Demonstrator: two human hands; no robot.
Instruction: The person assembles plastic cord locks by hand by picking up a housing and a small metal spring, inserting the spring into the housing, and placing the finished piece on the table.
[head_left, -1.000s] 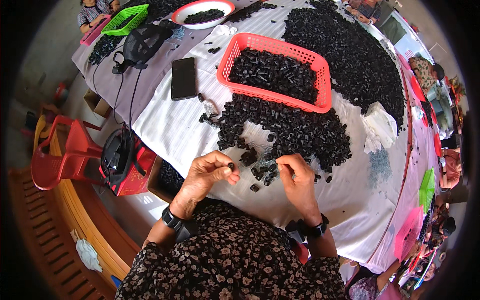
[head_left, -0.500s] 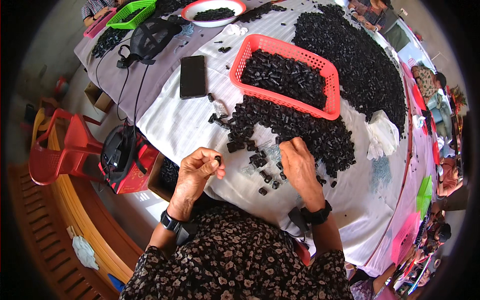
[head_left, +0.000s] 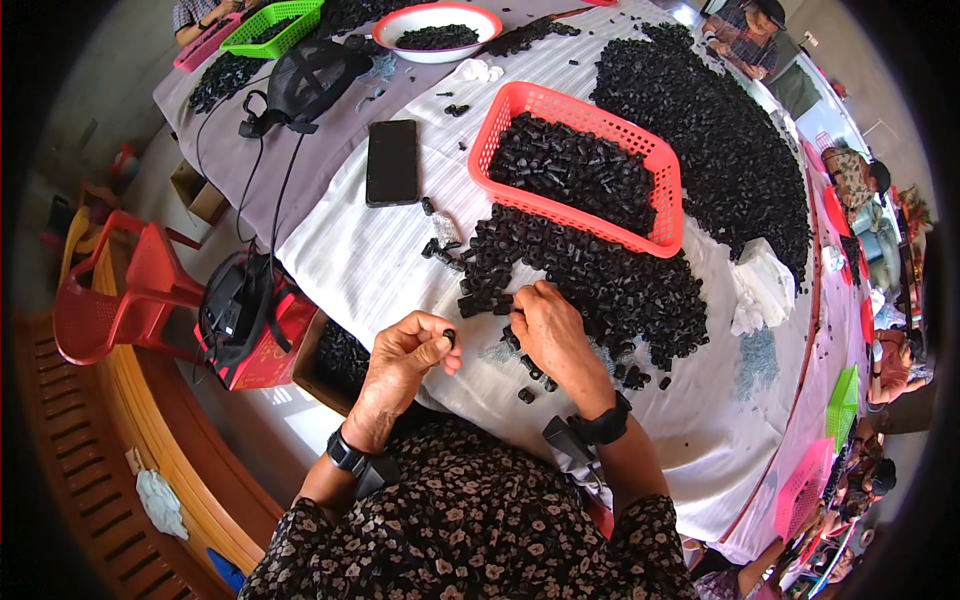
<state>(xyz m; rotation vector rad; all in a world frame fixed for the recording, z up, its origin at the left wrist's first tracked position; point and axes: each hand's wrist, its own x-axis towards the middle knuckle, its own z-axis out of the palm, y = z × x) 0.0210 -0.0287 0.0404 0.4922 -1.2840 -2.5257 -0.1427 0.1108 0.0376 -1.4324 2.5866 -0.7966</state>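
Note:
My left hand (head_left: 398, 368) is closed in a pinch on a small black plastic part (head_left: 449, 338), held up just off the table's near edge. My right hand (head_left: 552, 338) reaches to the near edge of a heap of black plastic parts (head_left: 615, 285), its fingers bent together. What those fingertips hold, if anything, is hidden. Several loose parts (head_left: 527, 396) lie below the right hand. Behind the heap stands a red perforated basket (head_left: 670, 205), filled with the same sort of parts. Both wrists wear black bands.
A black phone (head_left: 392, 163) lies left of the basket. A much larger black heap (head_left: 705, 140) spreads at the back right. White crumpled plastic (head_left: 765, 280) sits beside fine bluish-grey bits (head_left: 758, 362). A black mesh cap (head_left: 310, 80) and a white bowl (head_left: 388, 28) are farther back. Other people sit around.
My right hand has moved left along the heap's near edge. My left hand keeps its pinch on the black plastic part. The whole view has shifted slightly.

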